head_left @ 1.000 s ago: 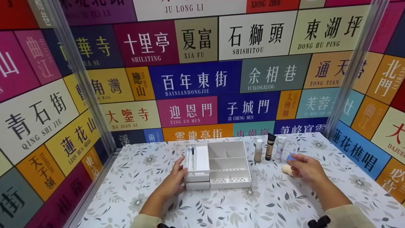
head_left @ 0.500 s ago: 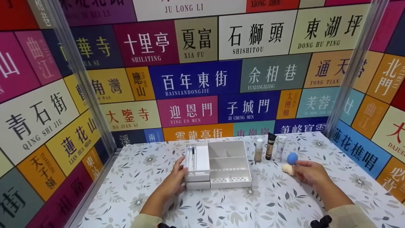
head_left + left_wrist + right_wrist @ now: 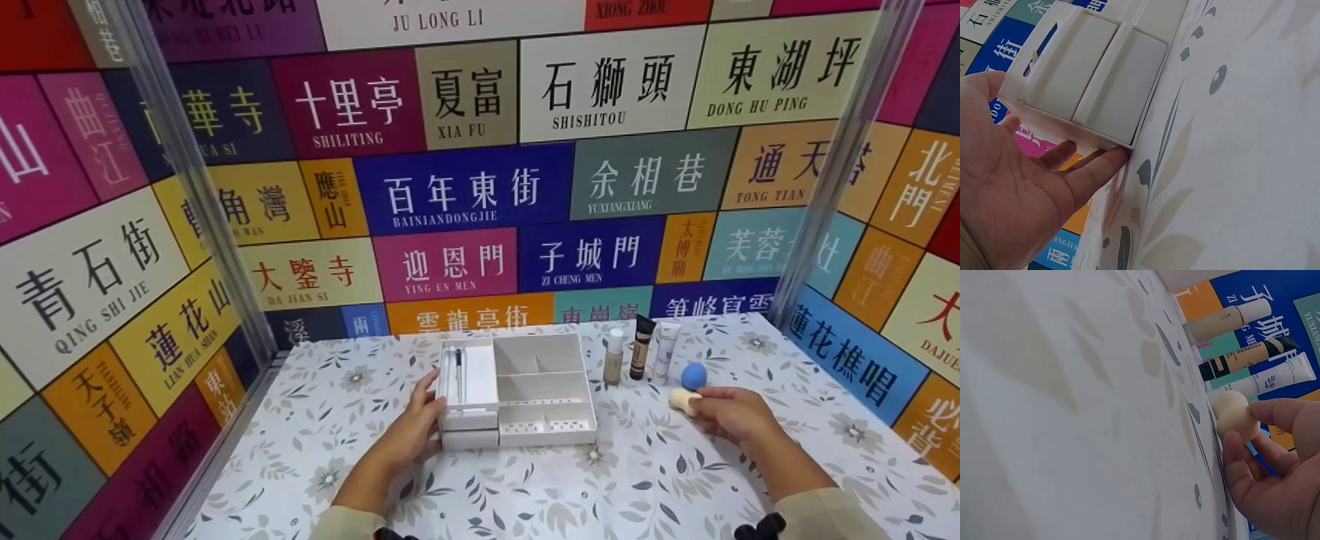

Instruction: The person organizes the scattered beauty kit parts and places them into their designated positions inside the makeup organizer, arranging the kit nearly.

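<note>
White leaf-print tabletop [image 3: 555, 499] under organizer [image 3: 551, 436]; multicoloured lettered walls [image 3: 461, 217] behind.

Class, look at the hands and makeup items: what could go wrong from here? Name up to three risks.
The right hand pinches the cream makeup sponge close beside the rounded blue makeup sponge, so a nudge might set the blue one rolling.
The white-capped bottle, black-topped tube and white tube stand upright nearby and could topple if knocked.
The left hand touches the side of the white organizer; a push there might shift it.
</note>
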The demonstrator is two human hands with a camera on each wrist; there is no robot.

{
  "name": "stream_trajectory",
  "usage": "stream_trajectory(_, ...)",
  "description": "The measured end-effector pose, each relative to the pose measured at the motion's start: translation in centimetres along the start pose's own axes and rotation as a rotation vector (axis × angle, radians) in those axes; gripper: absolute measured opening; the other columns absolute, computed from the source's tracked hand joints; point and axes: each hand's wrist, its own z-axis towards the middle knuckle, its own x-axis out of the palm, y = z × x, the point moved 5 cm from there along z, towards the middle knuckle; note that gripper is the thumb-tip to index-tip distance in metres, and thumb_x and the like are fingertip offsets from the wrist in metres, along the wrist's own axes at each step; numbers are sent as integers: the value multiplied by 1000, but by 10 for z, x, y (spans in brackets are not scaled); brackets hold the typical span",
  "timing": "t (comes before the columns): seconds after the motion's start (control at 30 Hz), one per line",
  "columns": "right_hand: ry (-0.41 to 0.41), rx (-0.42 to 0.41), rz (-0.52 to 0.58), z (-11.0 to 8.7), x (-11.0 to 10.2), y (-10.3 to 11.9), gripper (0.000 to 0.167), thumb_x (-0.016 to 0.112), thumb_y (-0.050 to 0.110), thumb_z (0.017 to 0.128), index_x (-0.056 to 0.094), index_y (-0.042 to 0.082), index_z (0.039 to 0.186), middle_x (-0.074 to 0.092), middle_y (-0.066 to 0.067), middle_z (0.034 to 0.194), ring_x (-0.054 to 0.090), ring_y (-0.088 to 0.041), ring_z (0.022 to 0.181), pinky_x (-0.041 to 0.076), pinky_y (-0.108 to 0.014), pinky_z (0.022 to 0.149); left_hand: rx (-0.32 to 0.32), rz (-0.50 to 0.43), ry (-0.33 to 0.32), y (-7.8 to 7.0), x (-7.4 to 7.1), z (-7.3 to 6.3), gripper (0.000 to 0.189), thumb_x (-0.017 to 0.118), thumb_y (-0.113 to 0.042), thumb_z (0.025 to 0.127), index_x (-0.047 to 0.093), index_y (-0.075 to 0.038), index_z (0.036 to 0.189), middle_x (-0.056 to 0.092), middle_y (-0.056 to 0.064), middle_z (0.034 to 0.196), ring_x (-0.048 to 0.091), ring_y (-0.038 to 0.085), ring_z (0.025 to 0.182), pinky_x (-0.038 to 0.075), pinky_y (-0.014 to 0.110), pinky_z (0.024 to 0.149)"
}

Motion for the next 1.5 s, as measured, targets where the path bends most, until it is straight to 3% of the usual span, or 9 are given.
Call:
stream_trajectory(0.27,63,-47,66,-14,15,7,74,79,28,97,47,-1,157,70,-10,125,73,-14,94,62,-31,83,-23,10,-14,3,-1,2,65,44,-50,111,15,-50,168,10,16,181,31,49,161,39,64,125)
stream_trajectory(0.63,133,-170,58,-43,51,34,68,79,27,98,52,-3,154,65,-18,140,71,-19,104,64,-30,88,-5,-2,-9,2,0,1,66,43,-47,112,12,-46,170,9,19,180,32,51,160,43,64,122)
stream_trajectory(0.93,176,-239,64,-59,70,50,62,78,21,98,56,-4,150,72,-13,133,72,-16,102,64,-29,87,4,12,2,1,0,0,65,42,-49,112,11,-47,169,11,18,180,32,50,160,42,63,123)
stream_trajectory(1.1,199,-297,78,-64,80,56,60,76,17,99,54,-8,150,70,-17,137,74,-14,104,64,-27,90,28,37,14,1,0,0,67,41,-48,113,9,-43,170,11,21,179,33,52,159,45,64,120)
stream_trajectory(1.5,234,-332,100,-76,119,81,54,80,20,97,64,-2,142,70,-17,136,74,-19,103,63,-27,90,25,35,10,1,-2,1,66,42,-48,113,11,-42,170,15,22,178,34,52,159,46,63,120)
